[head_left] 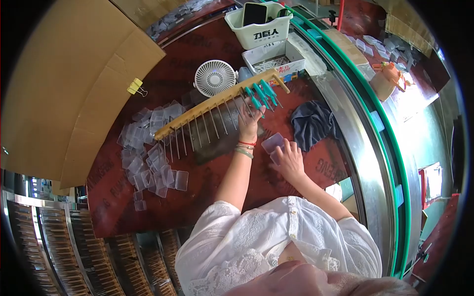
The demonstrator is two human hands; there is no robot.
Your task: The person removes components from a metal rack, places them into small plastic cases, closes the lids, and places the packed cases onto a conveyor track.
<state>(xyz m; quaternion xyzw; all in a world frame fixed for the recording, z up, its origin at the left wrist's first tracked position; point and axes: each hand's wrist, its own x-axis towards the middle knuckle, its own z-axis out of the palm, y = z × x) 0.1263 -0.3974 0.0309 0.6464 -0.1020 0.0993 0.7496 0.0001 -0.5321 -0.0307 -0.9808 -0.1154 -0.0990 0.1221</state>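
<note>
My left hand (250, 121) reaches up to the right part of a wooden rack (212, 101) fitted with a row of metal pins. Its fingers are closed at a teal piece (256, 102), beside several more teal pieces hanging at the rack's right end. My right hand (290, 160) lies lower on the dark red table (212, 177), its fingers spread over a clear plastic case (273, 142). A second clear piece seems to lie partly under those fingers. Many clear plastic cases (160, 118) are heaped left of the rack.
Behind the rack stand a white fan (215, 78), an open white box (295, 55) and a white bin (259, 35). Dark cloth (312, 123) lies to the right, near a green-edged conveyor (365, 103). Cardboard (84, 84) rises at the left.
</note>
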